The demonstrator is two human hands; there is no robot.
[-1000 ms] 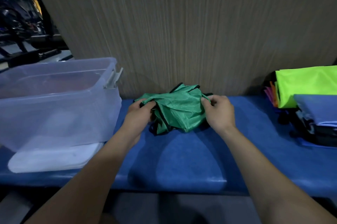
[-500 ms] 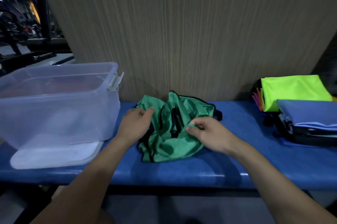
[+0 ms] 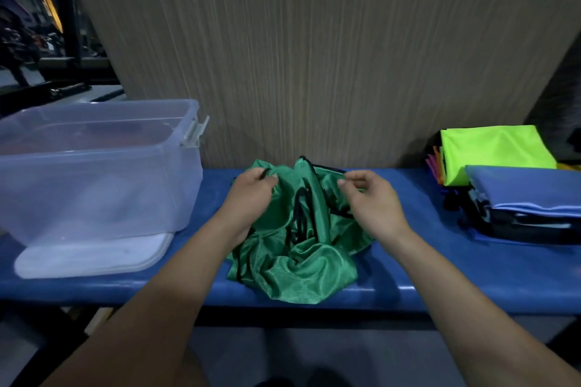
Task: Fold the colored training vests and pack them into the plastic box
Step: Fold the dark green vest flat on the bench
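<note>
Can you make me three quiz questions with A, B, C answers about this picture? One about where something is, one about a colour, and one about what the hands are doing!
1. Where is the plastic box?
A. On the blue bench, left of the green vest
B. On the floor under the bench
C. On top of the stack of vests

2. What colour is the folded vest lying highest on the stack at the right?
A. Red
B. Neon yellow-green
C. White

3. What are the two hands doing?
A. Resting flat on the bench
B. Lifting the box
C. Gripping the crumpled green vest

Answers:
1. A, the box stands on the bench at its left end.
2. B, the neon yellow-green vest lies highest.
3. C, the left hand and the right hand each pinch the vest's upper edge.
</note>
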